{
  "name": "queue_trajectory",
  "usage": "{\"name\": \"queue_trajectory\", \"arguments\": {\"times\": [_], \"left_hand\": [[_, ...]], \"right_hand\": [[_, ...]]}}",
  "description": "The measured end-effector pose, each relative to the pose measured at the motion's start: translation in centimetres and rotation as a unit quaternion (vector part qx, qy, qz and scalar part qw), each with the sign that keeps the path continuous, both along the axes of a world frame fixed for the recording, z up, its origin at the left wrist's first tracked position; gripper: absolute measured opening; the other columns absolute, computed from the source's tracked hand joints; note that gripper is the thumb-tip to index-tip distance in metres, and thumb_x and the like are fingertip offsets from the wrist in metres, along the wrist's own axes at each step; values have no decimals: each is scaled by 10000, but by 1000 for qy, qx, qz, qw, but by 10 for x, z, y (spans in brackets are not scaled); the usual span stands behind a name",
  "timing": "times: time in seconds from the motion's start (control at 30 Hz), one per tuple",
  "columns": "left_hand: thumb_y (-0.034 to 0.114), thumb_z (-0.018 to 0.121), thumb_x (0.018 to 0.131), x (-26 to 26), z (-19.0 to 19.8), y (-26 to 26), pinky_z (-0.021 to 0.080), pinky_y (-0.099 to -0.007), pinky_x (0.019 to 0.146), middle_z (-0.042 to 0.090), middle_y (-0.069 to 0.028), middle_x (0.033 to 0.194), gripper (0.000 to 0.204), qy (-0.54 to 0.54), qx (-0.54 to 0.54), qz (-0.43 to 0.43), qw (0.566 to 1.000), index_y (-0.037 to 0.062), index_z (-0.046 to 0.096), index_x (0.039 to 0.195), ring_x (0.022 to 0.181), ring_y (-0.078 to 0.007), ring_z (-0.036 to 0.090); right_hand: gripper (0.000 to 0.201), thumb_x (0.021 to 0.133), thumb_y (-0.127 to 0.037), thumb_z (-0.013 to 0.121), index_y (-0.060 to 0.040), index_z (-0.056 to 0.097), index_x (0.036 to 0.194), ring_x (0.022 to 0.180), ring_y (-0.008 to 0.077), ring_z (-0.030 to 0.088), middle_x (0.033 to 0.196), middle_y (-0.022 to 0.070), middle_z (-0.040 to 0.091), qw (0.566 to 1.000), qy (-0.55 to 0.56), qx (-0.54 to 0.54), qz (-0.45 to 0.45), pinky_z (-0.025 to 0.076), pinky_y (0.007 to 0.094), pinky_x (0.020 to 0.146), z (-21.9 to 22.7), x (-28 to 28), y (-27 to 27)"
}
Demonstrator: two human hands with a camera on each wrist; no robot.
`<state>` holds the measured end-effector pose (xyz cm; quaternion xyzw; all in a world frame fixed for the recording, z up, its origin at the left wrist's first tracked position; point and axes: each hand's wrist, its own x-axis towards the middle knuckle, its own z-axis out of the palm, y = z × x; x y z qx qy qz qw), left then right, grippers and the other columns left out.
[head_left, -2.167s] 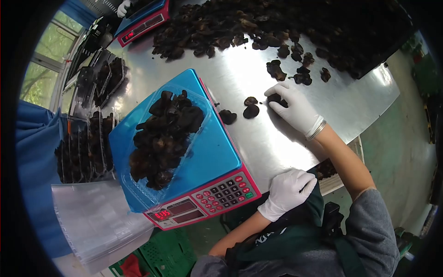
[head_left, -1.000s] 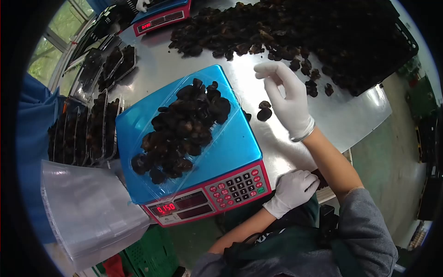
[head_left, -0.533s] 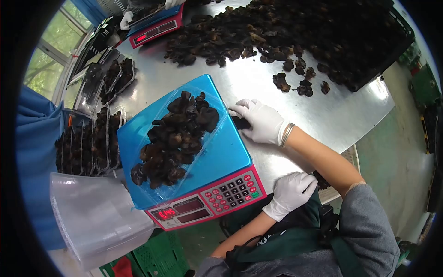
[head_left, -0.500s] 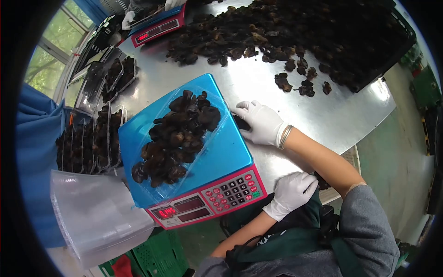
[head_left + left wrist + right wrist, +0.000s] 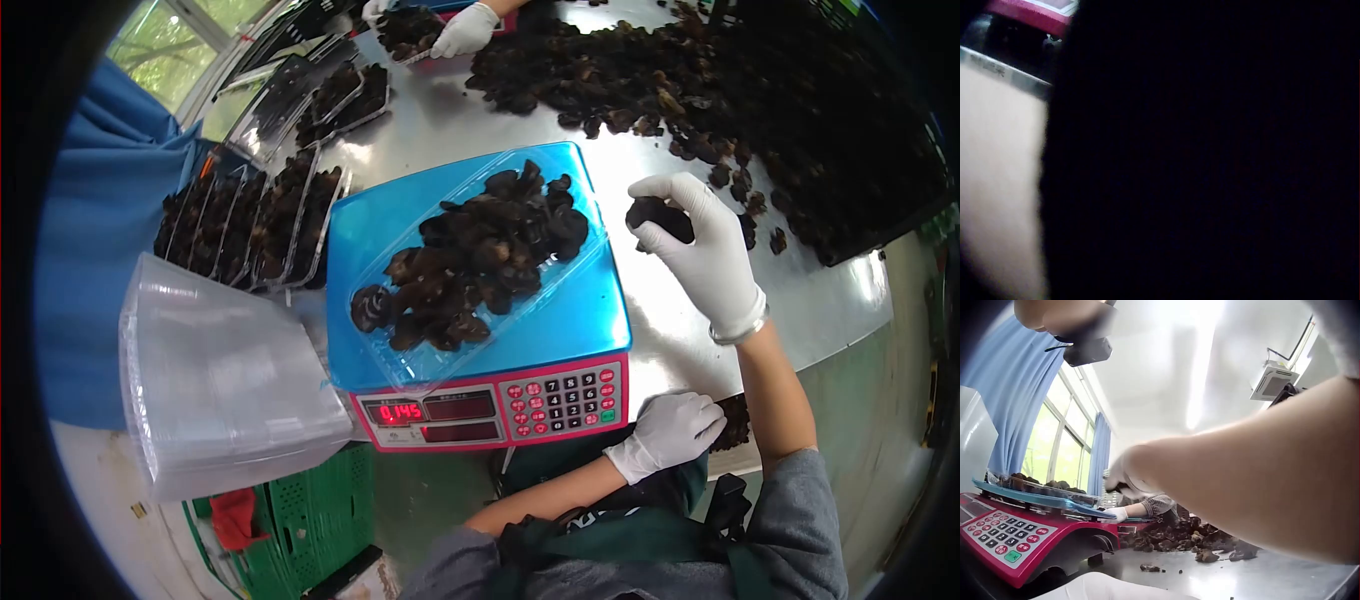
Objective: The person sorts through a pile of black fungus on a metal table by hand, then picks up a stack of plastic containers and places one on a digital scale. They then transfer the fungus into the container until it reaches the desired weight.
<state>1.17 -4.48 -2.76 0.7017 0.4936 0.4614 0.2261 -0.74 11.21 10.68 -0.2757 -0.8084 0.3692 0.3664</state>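
Observation:
My gloved right hand (image 5: 712,265) pinches dark wood ear mushrooms (image 5: 660,216) between thumb and fingers, to the right of the scale. In the right wrist view, the forearm mostly covers that hand (image 5: 1129,478). A clear plastic tray (image 5: 392,366), heaped with wood ears (image 5: 487,250), lies slantwise on the blue platform of a pink scale (image 5: 600,340). Its red display (image 5: 400,411) reads 0.145. My gloved left hand (image 5: 672,435) rests at the table's near edge, fingers loosely curled, holding nothing visible. Dark cloth fills most of the left wrist view.
A large pile of wood ears (image 5: 640,85) covers the back right, beside a black crate. Filled trays (image 5: 250,220) stand on edge at left, behind stacked clear plastic (image 5: 220,375). Across the table, another person's gloved hands (image 5: 465,30) hold a filled tray. A green crate (image 5: 320,515) stands below.
My right hand has moved from beside the scale toward the right, now with wood ears in its grip. The reading went from 0.135 to 0.150, then 0.145. The left hand stays put.

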Motion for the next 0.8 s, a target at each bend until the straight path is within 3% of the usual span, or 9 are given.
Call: {"name": "queue_trajectory", "arguments": {"times": [0.1,0.17,0.27,0.37,0.43,0.57,0.67,0.8], "left_hand": [[223,635,878,-3,3,1,531,-406,621,659,-63,776,138,0,-35,-5,999,107,690,828,707,-267,662],[234,586,914,-7,13,-1,524,-439,641,643,-106,788,171,-7,-74,-12,997,100,670,847,733,-307,653],[248,572,927,-6,11,-3,523,-453,651,648,-116,802,192,-10,-80,-3,997,101,673,857,751,-323,656],[237,618,887,-3,2,-1,523,-433,629,637,-80,767,164,0,-46,-13,999,102,673,813,709,-287,645],[226,640,868,-1,-3,0,521,-418,613,620,-63,736,156,-10,-11,-9,1000,100,662,779,682,-266,635],[214,646,860,-1,-4,-1,513,-410,606,592,-69,703,174,-44,28,4,999,88,634,741,672,-265,626],[213,645,858,-4,-3,-3,509,-410,606,585,-79,695,178,-33,31,5,999,85,628,735,663,-270,624],[199,634,850,0,-8,0,510,-402,609,569,-71,685,167,-4,60,11,998,87,616,727,637,-261,618]], "right_hand": [[346,807,-11,691,-71,639,1144,954,264,649,1039,104,630,985,-5,72,154,542,352,814,29,-39,-31],[409,801,-22,725,-61,632,1198,1022,267,631,1120,101,628,963,-5,141,228,519,353,875,25,-70,-43],[377,807,-119,722,-80,630,1171,992,327,612,1083,107,627,944,28,252,213,510,410,879,26,-100,-42],[303,819,-105,720,-60,669,1114,1028,314,613,1092,109,653,965,45,185,178,500,402,907,32,-80,-33],[251,847,-61,696,-42,695,1098,984,267,636,1099,103,667,973,32,180,140,507,372,889,29,-58,-19],[195,934,-16,625,-33,711,1109,912,128,630,1039,47,701,999,27,5,18,496,285,855,3,-8,1],[178,948,-27,621,-20,714,1101,903,100,610,1011,30,702,999,-17,8,-30,462,232,815,-23,25,17],[170,949,-27,617,-12,713,1088,894,97,608,1007,36,709,998,-45,-21,-44,469,242,804,-56,57,20]]}}
